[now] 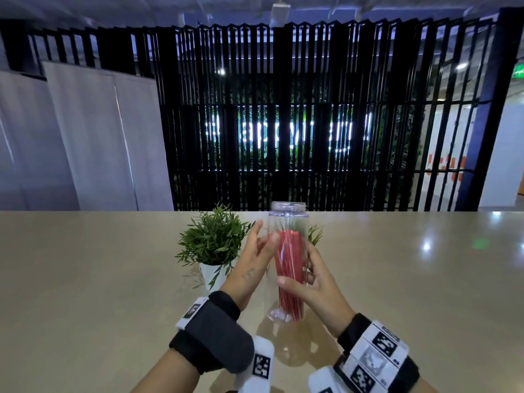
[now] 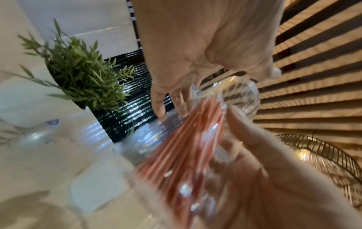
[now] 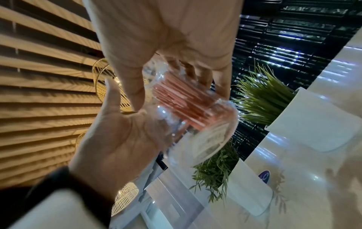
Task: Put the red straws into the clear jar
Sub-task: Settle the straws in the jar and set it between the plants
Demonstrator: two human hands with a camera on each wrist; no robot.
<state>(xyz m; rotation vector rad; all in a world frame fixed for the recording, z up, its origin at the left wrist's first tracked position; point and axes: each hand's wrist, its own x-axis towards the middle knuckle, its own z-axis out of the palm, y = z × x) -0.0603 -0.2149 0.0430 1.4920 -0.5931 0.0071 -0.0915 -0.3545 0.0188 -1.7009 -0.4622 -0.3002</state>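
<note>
A glossy beige table [image 1: 85, 279] is seen in front of a black slatted screen [image 1: 312, 109], with white panels [image 1: 85, 137] standing behind the table's far left edge. Near the middle of the far edge, a green plant in a white pot [image 1: 212, 245] is placed just left of the hands; a second plant [image 1: 315, 234] is partly hidden behind the jar.

The left hand [image 1: 252, 265] is held against the left side of the clear jar [image 1: 287, 222], its fingers nearly straight and spread, with the thumb laid across the jar's front near the tops of the straws. In the left wrist view the fingertips [image 2: 159, 108] are seen pressed to the jar wall.

The jar is held off the table between both hands, roughly upright and tilted slightly, its open mouth toward the far edge. The red straws [image 1: 289, 273] are already inside it as one bundle, their lower ends at the jar's base and their tops below the neck.

The right hand [image 1: 317, 285] is wrapped round the jar's lower right side, thumb in front and fingers curled behind, as the right wrist view confirms. Marker-tagged bands are worn on both wrists.
</note>
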